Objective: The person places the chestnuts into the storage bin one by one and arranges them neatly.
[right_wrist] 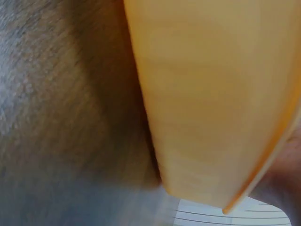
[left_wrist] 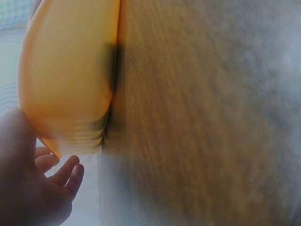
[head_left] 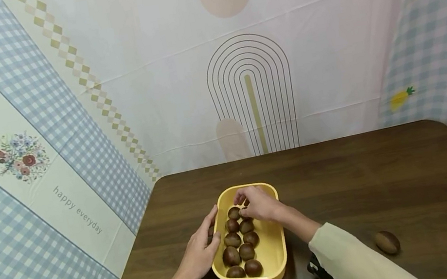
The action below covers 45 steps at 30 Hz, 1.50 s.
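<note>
A yellow rectangular bin sits on the dark wooden table, with brown chestnuts in two rough rows along its left side. My left hand grips the bin's left wall, thumb at the rim and fingers outside; the left wrist view also shows the fingers by the bin's edge. Inside the far end, my right hand has thumb and fingers bent around a chestnut, which they partly hide. In the right wrist view, the bin's outer wall covers most of the hand.
A single chestnut lies on the table to the right, beyond the right sleeve. A small black device shows beside that sleeve. Patterned cloth hangs behind the table and at both sides.
</note>
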Each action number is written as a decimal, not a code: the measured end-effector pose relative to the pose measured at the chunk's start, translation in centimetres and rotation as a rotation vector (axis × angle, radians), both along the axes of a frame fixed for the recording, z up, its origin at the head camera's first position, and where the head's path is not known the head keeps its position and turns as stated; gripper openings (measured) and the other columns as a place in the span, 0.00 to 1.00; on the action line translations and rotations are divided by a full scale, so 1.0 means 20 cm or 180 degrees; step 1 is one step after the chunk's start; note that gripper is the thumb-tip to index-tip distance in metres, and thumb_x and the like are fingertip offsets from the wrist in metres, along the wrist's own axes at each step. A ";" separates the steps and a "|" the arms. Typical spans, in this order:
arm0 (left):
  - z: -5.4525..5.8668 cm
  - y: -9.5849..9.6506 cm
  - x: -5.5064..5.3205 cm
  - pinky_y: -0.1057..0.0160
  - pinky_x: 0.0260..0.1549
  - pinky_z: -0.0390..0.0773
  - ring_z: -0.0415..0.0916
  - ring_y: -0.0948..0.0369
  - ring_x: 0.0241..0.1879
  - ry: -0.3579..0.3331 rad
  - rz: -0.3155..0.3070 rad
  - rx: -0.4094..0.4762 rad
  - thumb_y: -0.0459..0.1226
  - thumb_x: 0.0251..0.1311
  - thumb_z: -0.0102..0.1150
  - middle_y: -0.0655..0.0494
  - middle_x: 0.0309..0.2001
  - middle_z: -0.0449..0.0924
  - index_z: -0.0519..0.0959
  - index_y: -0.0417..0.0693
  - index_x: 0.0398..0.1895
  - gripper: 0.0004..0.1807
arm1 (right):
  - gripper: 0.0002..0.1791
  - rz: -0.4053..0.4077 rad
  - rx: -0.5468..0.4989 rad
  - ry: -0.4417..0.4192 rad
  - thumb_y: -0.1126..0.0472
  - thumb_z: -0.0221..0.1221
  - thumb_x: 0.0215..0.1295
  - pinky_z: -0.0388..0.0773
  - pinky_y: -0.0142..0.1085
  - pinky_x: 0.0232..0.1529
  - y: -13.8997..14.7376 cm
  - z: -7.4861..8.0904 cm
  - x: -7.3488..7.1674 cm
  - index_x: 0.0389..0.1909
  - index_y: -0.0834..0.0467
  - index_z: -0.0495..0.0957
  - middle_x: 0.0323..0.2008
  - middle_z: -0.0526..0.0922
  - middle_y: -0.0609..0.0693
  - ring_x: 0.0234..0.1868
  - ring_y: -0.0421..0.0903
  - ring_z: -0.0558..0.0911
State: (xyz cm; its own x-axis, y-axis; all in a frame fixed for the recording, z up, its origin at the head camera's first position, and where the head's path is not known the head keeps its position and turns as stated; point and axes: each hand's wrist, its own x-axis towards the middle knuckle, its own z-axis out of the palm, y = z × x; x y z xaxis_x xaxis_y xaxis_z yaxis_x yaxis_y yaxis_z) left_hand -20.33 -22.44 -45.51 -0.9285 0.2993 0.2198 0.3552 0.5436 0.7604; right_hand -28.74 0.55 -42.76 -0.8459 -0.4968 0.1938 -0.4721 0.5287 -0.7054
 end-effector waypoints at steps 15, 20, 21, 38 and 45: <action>0.00 0.00 0.00 0.58 0.50 0.84 0.84 0.52 0.56 0.0027 0.0008 -0.0010 0.27 0.76 0.52 0.45 0.71 0.74 0.58 0.49 0.86 0.37 | 0.10 -0.0008 -0.0584 0.0490 0.70 0.69 0.65 0.85 0.51 0.49 0.21 0.18 0.05 0.47 0.64 0.86 0.45 0.89 0.57 0.45 0.56 0.87; 0.00 0.00 0.00 0.58 0.51 0.84 0.84 0.51 0.56 0.0057 -0.0014 -0.0024 0.27 0.76 0.52 0.43 0.71 0.74 0.58 0.48 0.85 0.37 | 0.09 -0.0097 -0.0613 0.0492 0.68 0.69 0.66 0.85 0.46 0.45 0.37 0.22 0.09 0.46 0.62 0.86 0.40 0.88 0.51 0.41 0.47 0.85; 0.00 0.00 0.00 0.59 0.50 0.84 0.84 0.51 0.56 0.0060 -0.0013 -0.0022 0.27 0.76 0.52 0.43 0.71 0.74 0.58 0.48 0.85 0.37 | 0.09 -0.0114 -0.0606 0.0487 0.68 0.69 0.66 0.85 0.45 0.45 0.41 0.22 0.10 0.46 0.62 0.86 0.39 0.88 0.52 0.40 0.46 0.85; 0.00 -0.01 0.01 0.56 0.52 0.84 0.83 0.48 0.57 0.0128 -0.0039 0.0061 0.27 0.77 0.53 0.40 0.71 0.74 0.60 0.47 0.84 0.35 | 0.09 -0.0432 -0.0386 0.0452 0.66 0.71 0.68 0.84 0.40 0.44 0.90 0.17 0.31 0.47 0.55 0.85 0.43 0.87 0.45 0.43 0.43 0.85; 0.00 0.00 0.01 0.56 0.51 0.84 0.83 0.50 0.56 0.0057 -0.0031 0.0078 0.27 0.77 0.53 0.41 0.70 0.75 0.59 0.47 0.85 0.36 | 0.08 -0.0454 -0.0239 0.0257 0.63 0.69 0.71 0.82 0.35 0.42 1.09 0.07 0.41 0.49 0.53 0.84 0.44 0.87 0.46 0.43 0.38 0.84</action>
State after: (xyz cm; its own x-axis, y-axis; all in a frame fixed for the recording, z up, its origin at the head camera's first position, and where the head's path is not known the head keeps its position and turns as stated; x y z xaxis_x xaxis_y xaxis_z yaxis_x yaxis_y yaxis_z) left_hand -20.14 -22.37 -45.44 -0.9214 0.3026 0.2438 0.3741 0.5213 0.7670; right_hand -20.49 22.30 -41.27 -0.8870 -0.3545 0.2959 -0.4528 0.5417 -0.7082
